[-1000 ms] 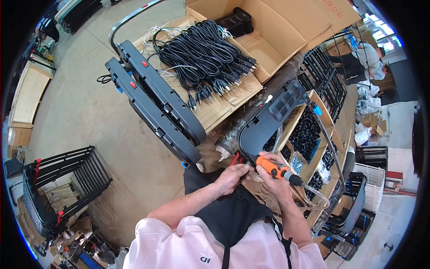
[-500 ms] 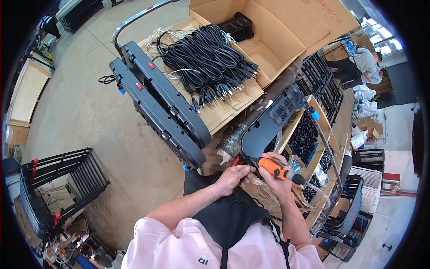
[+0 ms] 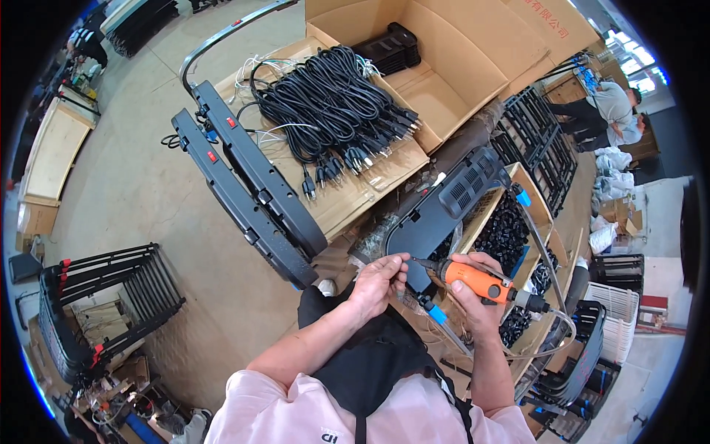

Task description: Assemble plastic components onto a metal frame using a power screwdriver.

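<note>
My right hand (image 3: 478, 318) is wrapped round an orange and black power screwdriver (image 3: 479, 284), with a clear hose at its rear end. Its bit points left, toward the fingertips of my left hand (image 3: 376, 287). Thumb and forefinger of that left hand are pinched together right by the bit; anything between them is too small to make out. Just beyond both hands lies a black plastic housing (image 3: 418, 228) with a vented block, over the edge of a wooden parts bin (image 3: 519, 268) holding many small black pieces.
Two long black housings (image 3: 255, 177) with red switches stand at the left. Beside them, bundled black power cords (image 3: 333, 103) lie on cardboard, before an open carton (image 3: 458, 81) holding black parts. Black frames (image 3: 111, 296) stack at far left. A person (image 3: 610, 111) bends over at far right.
The screwdriver has moved slightly right and turned so that its bit shows, pointing left. My left hand has come up a little, its pinched fingers now at the bit.
</note>
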`<move>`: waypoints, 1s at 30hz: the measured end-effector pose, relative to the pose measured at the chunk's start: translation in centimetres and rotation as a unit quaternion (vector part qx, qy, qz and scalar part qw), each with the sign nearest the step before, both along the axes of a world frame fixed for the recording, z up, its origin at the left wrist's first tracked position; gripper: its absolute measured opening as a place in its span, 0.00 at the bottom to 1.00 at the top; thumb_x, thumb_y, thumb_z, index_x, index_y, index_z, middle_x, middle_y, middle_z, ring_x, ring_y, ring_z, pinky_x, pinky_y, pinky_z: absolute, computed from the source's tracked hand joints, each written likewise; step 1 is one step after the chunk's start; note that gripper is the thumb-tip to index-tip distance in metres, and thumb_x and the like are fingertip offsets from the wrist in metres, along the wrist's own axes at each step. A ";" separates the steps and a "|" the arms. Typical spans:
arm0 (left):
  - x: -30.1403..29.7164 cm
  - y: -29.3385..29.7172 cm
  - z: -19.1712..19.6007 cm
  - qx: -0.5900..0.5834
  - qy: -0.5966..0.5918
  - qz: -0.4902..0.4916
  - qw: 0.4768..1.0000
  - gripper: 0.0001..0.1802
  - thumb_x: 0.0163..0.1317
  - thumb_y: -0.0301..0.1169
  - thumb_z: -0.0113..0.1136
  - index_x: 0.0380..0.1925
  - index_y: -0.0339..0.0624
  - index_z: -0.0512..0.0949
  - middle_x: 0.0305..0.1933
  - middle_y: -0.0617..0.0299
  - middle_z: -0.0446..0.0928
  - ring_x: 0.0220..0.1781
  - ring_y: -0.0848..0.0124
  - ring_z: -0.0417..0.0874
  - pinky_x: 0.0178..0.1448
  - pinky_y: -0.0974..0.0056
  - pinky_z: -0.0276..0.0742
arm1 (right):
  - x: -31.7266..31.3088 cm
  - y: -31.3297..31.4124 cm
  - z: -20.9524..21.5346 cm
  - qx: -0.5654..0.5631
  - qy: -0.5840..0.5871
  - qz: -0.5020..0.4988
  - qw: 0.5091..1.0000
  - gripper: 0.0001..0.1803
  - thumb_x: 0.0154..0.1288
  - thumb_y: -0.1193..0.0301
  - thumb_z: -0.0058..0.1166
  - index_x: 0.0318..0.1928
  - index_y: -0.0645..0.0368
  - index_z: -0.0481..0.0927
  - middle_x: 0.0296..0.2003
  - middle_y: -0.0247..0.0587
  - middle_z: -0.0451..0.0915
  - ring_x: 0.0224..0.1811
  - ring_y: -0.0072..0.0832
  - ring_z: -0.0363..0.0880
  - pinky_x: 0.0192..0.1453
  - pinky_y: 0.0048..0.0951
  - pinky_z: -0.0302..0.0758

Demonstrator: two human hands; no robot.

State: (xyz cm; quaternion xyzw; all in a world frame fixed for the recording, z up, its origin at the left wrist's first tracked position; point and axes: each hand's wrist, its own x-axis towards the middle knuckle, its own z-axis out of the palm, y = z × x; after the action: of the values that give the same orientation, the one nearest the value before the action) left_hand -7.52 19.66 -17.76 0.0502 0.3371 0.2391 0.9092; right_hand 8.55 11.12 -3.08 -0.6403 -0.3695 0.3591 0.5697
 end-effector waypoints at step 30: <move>3.8 0.8 1.1 -0.037 0.024 -0.020 0.999 0.19 0.84 0.41 0.45 0.55 0.38 0.77 0.40 0.65 0.76 0.35 0.73 0.75 0.38 0.68 0.73 | 3.4 7.4 -3.1 -0.053 -0.042 0.090 0.994 0.29 0.64 0.81 0.66 0.64 0.64 0.71 0.59 0.49 0.82 0.63 0.33 0.80 0.71 0.38 0.76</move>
State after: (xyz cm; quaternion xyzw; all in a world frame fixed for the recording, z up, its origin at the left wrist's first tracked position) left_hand -3.74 20.45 -16.71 0.0289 0.3661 0.2070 0.9068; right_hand 11.91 18.53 -6.15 -0.6479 -0.4296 0.4012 0.4844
